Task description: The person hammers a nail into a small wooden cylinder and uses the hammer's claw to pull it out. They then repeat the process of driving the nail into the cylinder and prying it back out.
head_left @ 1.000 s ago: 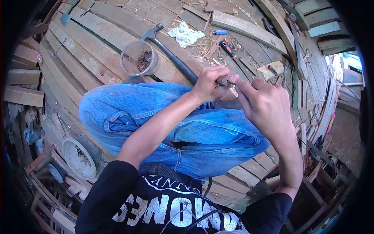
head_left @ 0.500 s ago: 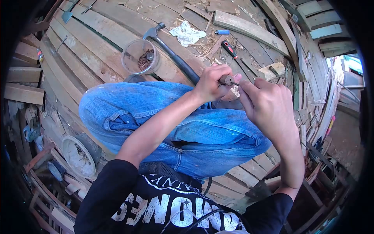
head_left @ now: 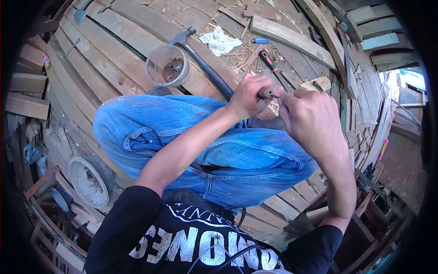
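Above my lap, my left hand (head_left: 248, 98) is closed around a small, rounded brown piece of wood (head_left: 264, 93) whose end pokes out toward the right. A thin dark rod (head_left: 276, 97) meets that end, and the fingers of my right hand (head_left: 315, 116) pinch its other side. What the rod belongs to is hidden behind my right fingers. Just beyond my left hand lies a claw hammer (head_left: 203, 64), its handle running toward my wrist. To its left stands a clear plastic tub (head_left: 153, 73) with nails (head_left: 172, 70) inside.
On the plank floor beyond my hands lie a white cloth (head_left: 220, 41), a blue lighter (head_left: 260, 40), a red-and-black screwdriver (head_left: 268, 61) and a long beam (head_left: 292, 40). Wood shavings are scattered there. A whitish bucket (head_left: 102, 180) is at lower left.
The wood piece has turned slightly, so its end face shows less. My right hand has shifted a little. Objects on the floor sit slightly differently in view as the camera moved.
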{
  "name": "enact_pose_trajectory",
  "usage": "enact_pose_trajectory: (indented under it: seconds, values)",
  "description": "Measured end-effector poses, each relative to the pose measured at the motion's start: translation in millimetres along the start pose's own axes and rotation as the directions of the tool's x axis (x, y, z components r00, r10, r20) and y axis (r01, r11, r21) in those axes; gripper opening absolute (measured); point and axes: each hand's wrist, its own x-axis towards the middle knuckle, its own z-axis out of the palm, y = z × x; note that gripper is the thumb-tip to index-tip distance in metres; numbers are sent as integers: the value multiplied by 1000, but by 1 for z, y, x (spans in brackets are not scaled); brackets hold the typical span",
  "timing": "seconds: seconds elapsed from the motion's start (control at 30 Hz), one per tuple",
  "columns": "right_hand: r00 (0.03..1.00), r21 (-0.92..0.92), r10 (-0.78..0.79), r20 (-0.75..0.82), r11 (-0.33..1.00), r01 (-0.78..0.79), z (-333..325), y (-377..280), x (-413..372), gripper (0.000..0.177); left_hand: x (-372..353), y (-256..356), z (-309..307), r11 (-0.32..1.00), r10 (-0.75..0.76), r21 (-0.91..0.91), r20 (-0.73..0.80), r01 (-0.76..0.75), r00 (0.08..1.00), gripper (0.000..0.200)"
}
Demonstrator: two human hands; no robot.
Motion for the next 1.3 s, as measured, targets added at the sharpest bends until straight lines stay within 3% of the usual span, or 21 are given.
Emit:
enact_pose_trajectory:
  seconds: [0.07,0.2,0.27,0.4,0.6,0.63,0.67,0.87,1.3]
  values:
    - [999,11,32,4,999,-32,0,-1,0,18,-1,-2,0,1000,2,18,15,-2,1000,17]
    - [999,60,48,-10,997,-47,1,-2,0,20,-1,2,0,999,9,41,9,-9,1000,18]
    - [998,64,57,-6,996,-56,1,-1,-1,21,-1,4,2,999,20,43,-1,-20,1000,27]
    - [998,27,55,-4,998,-55,0,-4,0,19,-1,1,-2,997,28,64,53,-32,998,19]
    - [1000,17,20,-20,1000,-19,-1,-2,5,14,15,30,-15,995,76,-65,-66,-80,995,24]
    - [996,26,84,-2,996,-84,-3,-5,7,12,18,32,-18,989,143,-37,-88,-146,986,26]
    - [989,35,146,16,989,-147,-5,-6,9,15,21,34,-21,977,209,-6,-109,-211,972,28]
    - [980,-7,196,30,981,-196,-5,-6,15,34,24,35,-27,976,207,-47,-132,-215,969,26]
    - [978,0,205,25,979,-205,-12,-7,19,41,23,34,-28,963,234,-105,-123,-247,965,21]
